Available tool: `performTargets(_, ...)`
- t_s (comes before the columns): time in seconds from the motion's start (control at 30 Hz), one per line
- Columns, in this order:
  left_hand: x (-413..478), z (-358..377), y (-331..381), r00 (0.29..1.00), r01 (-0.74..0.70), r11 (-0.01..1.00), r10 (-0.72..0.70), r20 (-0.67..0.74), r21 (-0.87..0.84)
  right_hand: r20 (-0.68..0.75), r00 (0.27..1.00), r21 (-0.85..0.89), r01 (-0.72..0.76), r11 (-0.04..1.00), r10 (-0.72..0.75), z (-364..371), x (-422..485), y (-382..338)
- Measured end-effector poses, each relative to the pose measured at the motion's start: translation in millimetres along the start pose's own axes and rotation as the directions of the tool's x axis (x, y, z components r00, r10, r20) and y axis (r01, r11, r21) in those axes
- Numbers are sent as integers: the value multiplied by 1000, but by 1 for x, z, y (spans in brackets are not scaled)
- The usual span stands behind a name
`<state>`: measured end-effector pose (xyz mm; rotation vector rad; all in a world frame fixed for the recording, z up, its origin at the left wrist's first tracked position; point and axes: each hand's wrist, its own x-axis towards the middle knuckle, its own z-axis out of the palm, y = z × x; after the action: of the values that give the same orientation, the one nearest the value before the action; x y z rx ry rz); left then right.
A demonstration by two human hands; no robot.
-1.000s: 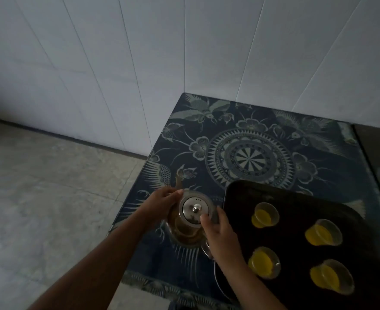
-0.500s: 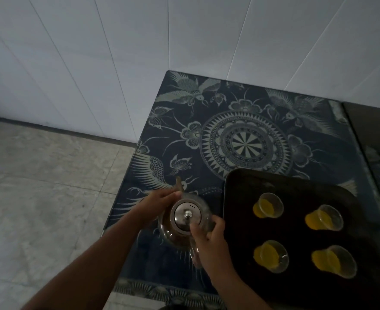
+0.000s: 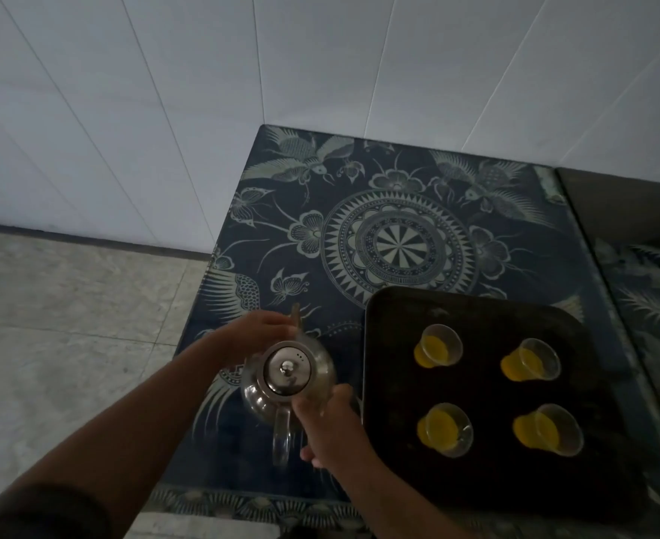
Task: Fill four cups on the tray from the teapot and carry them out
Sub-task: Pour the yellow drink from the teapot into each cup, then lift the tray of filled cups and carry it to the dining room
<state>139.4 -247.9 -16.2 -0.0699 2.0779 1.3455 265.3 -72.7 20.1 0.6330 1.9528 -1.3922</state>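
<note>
A glass teapot [image 3: 287, 373] with a shiny metal lid stands on the patterned table, just left of the black tray [image 3: 373, 344]. My left hand [image 3: 258, 336] cups the pot's far left side by the spout. My right hand [image 3: 332, 429] presses against its near right side, and the glass handle shows free just left of that hand. On the tray stand several clear cups holding yellow liquid: far left [image 3: 437, 346], far right [image 3: 530, 363], near left [image 3: 445, 429], near right [image 3: 548, 429].
A dark blue cloth [image 3: 398, 243] with birds and a round medallion covers the table, which sits against a white panelled wall. The table's left edge drops to a pale tiled floor [image 3: 67, 324]. A second dark surface [image 3: 631, 212] adjoins on the right.
The teapot has turned so its handle now points toward me, clear of my right hand. My view has shifted, so the table appears lower in the frame.
</note>
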Motion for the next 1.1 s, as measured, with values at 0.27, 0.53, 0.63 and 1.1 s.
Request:
performTargets(0.27, -23, 4, 50, 963, 43, 933, 57, -264, 358, 80, 978, -92, 202, 975, -195, -55, -12, 8)
performTargets(0.53, -66, 115, 117, 796, -5, 877, 294, -529, 480, -4, 861, -105, 505, 857, -508, -192, -25, 17)
performTargets(0.63, -67, 164, 132, 772, -24, 855, 346, -534, 519, -37, 802, -212, 577, 789, -597, -247, -28, 26)
performTargets(1.1, -57, 241, 164, 747, -16, 782, 423, -512, 623, -283, 658, -392, 585, 710, -698, -429, -13, 69)
